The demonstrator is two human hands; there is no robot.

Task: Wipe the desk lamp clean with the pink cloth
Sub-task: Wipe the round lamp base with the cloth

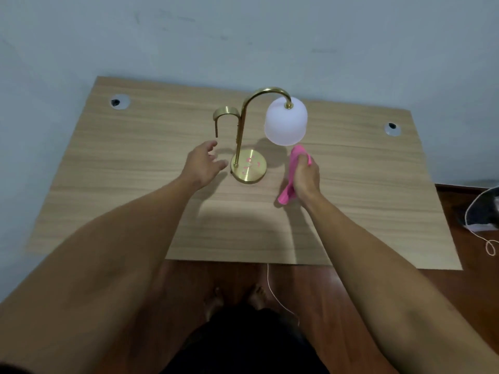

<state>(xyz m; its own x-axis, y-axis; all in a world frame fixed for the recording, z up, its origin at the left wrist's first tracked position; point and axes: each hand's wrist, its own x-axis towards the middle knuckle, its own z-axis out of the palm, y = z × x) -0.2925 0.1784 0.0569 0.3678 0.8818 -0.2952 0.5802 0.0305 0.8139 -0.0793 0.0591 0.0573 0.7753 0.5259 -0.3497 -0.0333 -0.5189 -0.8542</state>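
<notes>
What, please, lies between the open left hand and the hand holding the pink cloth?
In the head view, the lamp's round brass base and stem stand between them.

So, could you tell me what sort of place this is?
Probably a room at home: a wooden desk with cable holes stands against a plain wall, on a wood floor, with a brass desk lamp on it.

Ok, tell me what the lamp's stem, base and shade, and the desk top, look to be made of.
Stem and round base: polished brass-coloured metal, judging by the gold sheen and the pink reflections on the base. Shade: matte translucent white, frosted glass or plastic; cannot tell which. Desk top: light wood-grain surface, possibly laminate.
</notes>
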